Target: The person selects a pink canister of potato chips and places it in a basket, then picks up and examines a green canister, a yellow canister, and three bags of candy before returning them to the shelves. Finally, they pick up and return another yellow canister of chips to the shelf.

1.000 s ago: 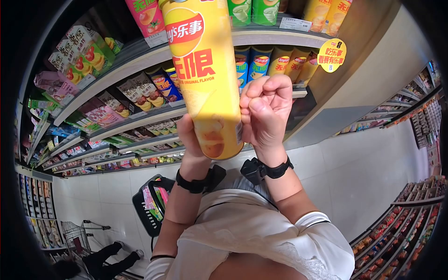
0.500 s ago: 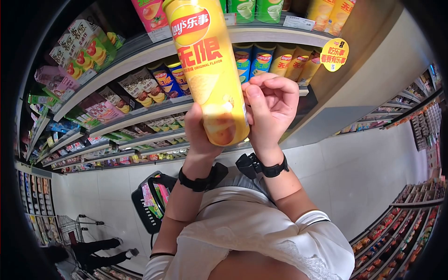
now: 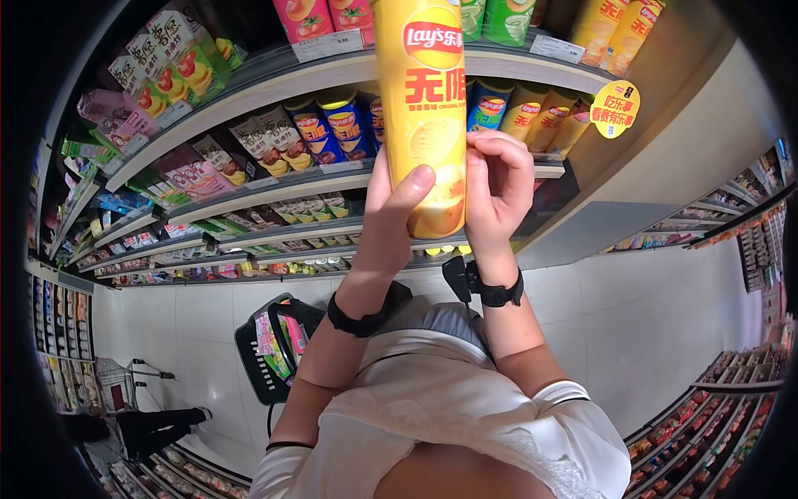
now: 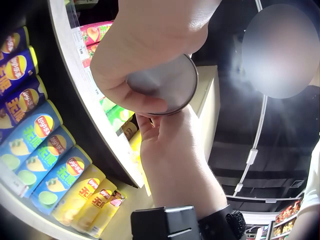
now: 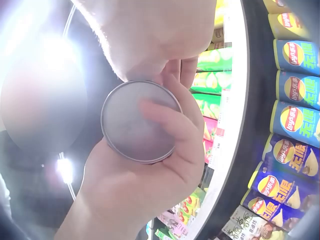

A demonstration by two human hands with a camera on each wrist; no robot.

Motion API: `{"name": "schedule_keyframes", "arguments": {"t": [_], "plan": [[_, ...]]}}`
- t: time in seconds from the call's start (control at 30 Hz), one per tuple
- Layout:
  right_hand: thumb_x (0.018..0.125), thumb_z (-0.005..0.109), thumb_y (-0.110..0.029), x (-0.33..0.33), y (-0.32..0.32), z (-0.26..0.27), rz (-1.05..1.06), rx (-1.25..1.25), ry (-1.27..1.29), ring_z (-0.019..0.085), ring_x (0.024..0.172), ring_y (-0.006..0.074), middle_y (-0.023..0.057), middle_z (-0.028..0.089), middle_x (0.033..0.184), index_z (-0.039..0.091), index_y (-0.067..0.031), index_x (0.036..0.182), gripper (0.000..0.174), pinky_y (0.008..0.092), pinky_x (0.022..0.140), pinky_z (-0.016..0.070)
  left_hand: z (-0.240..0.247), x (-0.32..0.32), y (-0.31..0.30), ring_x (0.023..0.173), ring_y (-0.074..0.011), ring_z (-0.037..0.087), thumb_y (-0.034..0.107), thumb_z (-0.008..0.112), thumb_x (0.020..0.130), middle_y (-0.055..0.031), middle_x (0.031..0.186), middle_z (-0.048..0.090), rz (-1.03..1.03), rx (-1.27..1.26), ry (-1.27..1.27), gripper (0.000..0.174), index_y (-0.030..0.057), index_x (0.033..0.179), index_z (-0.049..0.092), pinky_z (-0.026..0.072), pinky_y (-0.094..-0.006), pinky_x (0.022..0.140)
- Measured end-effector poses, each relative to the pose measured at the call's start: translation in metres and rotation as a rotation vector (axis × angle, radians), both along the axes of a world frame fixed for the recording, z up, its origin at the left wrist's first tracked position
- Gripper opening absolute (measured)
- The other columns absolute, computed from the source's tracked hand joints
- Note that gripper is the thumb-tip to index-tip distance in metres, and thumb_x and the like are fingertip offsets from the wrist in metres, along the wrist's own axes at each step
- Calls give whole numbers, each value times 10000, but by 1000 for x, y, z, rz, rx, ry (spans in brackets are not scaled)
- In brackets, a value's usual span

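Note:
A tall yellow can of Lay's chips [image 3: 428,137], original flavor, is held up in front of the shelves. My left hand [image 3: 391,212] grips its lower part, thumb across the printed front. In the left wrist view a finger [image 4: 145,102] of that hand lies across the can's grey metal base [image 4: 172,82]. My right hand [image 3: 503,187] is against the can's right side, fingers bent, with thumb and forefinger close together at its edge. I cannot tell whether the right hand pinches the can there. Both wrists wear black straps with cameras.
Shelves [image 3: 249,100] of chip cans and snack boxes curve around ahead. A round yellow sign [image 3: 616,110] sticks out at the right shelf end. Below left is a black basket [image 3: 266,362] with colourful packs. A person in dark trousers [image 3: 158,430] and a shopping cart [image 3: 120,382] are farther left.
The can has moved right, stands straighter, and has turned so its lettering sits toward its right side. My left thumb has come onto its front; the right hand stays beside it.

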State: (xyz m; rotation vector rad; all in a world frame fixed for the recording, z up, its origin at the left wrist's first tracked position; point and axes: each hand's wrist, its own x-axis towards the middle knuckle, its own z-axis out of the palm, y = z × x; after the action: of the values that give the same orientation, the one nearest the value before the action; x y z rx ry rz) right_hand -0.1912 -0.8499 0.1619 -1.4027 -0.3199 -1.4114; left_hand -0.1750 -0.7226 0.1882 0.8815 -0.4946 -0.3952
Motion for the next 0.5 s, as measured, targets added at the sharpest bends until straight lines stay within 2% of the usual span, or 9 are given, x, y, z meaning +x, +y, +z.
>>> {"name": "schedule_keyframes", "arguments": {"t": [0.07, 0.13, 0.3, 0.4, 0.47, 0.5], "plan": [[889, 601, 91, 2, -4, -8, -98, -67, 40, 641, 932, 190, 128, 651, 1033, 607, 12, 1017, 151, 278, 811, 527, 2, -1, -2, 1175, -187, 567, 235, 641, 910, -114, 1284, 564, 40, 24, -48, 616, 7, 1422, 386, 449, -338, 1018], [888, 602, 90, 2, -5, -10, -103, -67, 54, 641, 925, 190, 126, 653, 1028, 608, 12, 1011, 146, 279, 807, 526, 1, 0, -3, 1146, -171, 571, 169, 658, 899, -108, 1260, 570, 55, 30, -66, 581, 9, 1397, 404, 457, -327, 1002], [890, 600, 90, -1, 0, -9, -59, -19, 103, 641, 921, 191, 125, 651, 1045, 604, 10, 1011, 146, 294, 808, 527, 0, 0, -3, 1121, -166, 582, 169, 666, 900, -106, 1238, 577, 75, 50, -76, 547, 9, 1364, 424, 467, -322, 984], [878, 603, 116, -4, 2, -8, 52, 68, 126, 632, 943, 184, 115, 631, 1068, 587, -2, 1055, 213, 289, 856, 515, 0, 0, -3, 1106, -164, 586, 175, 671, 900, -104, 1224, 583, 92, 50, -70, 539, 9, 1353, 431, 471, -319, 973], [856, 624, 71, -9, 3, -4, 298, 254, 101, 595, 931, 191, 92, 595, 1028, 559, -31, 1058, 235, 329, 870, 496, 0, 1, -3, 1096, -162, 588, 175, 673, 899, -102, 1214, 586, 100, 49, -66, 535, 9, 1348, 435, 473, -317, 966], [856, 624, 71, -11, 1, 0, 295, 252, 100, 595, 931, 191, 92, 595, 1028, 559, -31, 1058, 235, 329, 870, 496, -2, 1, -2, 1087, -162, 588, 185, 675, 897, -103, 1205, 590, 106, 70, -59, 536, 6, 1343, 437, 474, -317, 960]]}}
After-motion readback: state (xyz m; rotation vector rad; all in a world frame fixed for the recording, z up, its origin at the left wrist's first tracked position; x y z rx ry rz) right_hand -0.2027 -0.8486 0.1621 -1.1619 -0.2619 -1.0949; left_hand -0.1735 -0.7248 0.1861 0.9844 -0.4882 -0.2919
